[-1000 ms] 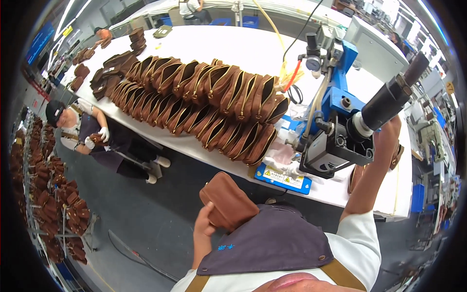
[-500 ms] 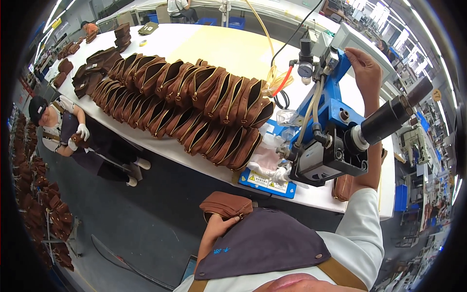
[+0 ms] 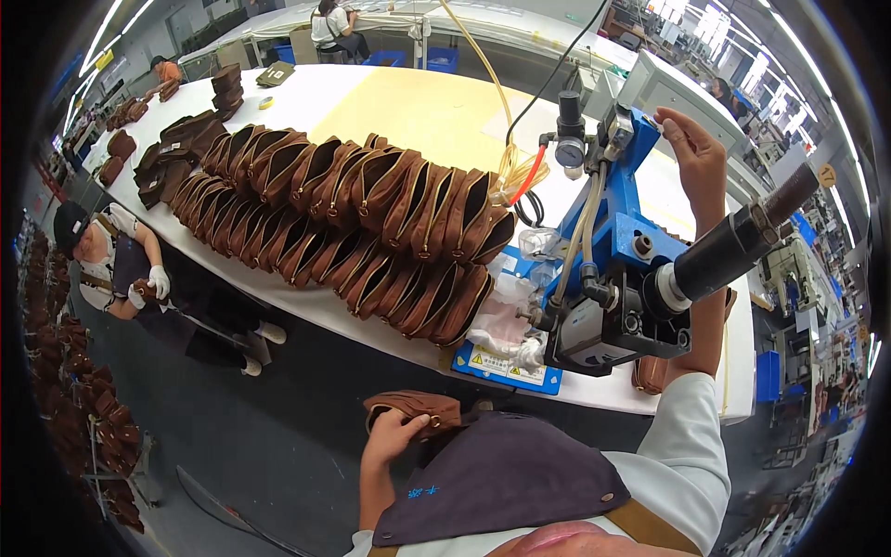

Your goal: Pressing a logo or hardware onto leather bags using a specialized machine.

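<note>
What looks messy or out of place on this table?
The crumpled pale wrapping, bunched at the foot of the blue press, looks untidy beside the neat rows of brown pouches. Nothing looks spilled.

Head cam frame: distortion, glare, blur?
Head view: fisheye bows the white table's near edge, corners go black; head view: ceiling lights glare; head view: brown goods on the left rack look dark and soft; head view: left hand and its brown pouch read clearly.

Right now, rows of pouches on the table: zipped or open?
Open: the brown pouches gape along their gold zips, dark insides showing.
</note>
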### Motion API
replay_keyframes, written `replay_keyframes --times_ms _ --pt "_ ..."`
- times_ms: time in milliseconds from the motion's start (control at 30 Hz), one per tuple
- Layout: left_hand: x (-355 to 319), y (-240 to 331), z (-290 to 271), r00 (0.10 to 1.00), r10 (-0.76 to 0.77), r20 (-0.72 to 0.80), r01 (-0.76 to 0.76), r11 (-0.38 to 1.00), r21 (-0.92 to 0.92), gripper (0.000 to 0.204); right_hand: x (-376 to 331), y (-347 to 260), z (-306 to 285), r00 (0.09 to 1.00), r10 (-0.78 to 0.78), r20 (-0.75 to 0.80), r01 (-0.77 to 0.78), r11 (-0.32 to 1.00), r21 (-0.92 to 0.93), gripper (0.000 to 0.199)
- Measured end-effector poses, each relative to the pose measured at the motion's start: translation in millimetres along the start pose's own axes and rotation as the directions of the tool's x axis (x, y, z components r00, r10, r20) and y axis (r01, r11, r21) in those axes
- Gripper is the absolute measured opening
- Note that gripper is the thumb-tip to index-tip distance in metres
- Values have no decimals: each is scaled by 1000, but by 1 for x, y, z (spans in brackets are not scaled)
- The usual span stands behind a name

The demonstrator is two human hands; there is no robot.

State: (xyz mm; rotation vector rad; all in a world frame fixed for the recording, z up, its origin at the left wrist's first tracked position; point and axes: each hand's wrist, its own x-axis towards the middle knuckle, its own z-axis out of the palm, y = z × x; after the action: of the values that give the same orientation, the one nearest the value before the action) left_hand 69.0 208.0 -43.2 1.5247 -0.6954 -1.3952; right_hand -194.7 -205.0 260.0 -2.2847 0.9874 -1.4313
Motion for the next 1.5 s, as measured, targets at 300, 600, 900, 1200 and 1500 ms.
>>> replay_keyframes --times_ms 300,600,900,1200,1500 --pt "-18 33 -17 950 126 -285 113 711 694 36 4 -14 1 982 -104 159 134 971 -198 31" --pt "-24 28 1 863 348 -367 4 722 692 37 23 -23 1 983 -5 185 70 937 -342 22" --pt "-18 22 8 911 302 -281 -59 769 637 35 50 -7 -7 863 248 440 -262 965 -30 17" --pt "-9 27 -1 933 339 -119 -178 725 665 32 43 1 0 935 195 296 -234 967 102 17" --pt "-8 33 -5 928 371 43 -293 651 701 31 21 -22 3 961 -241 136 274 899 -341 17"
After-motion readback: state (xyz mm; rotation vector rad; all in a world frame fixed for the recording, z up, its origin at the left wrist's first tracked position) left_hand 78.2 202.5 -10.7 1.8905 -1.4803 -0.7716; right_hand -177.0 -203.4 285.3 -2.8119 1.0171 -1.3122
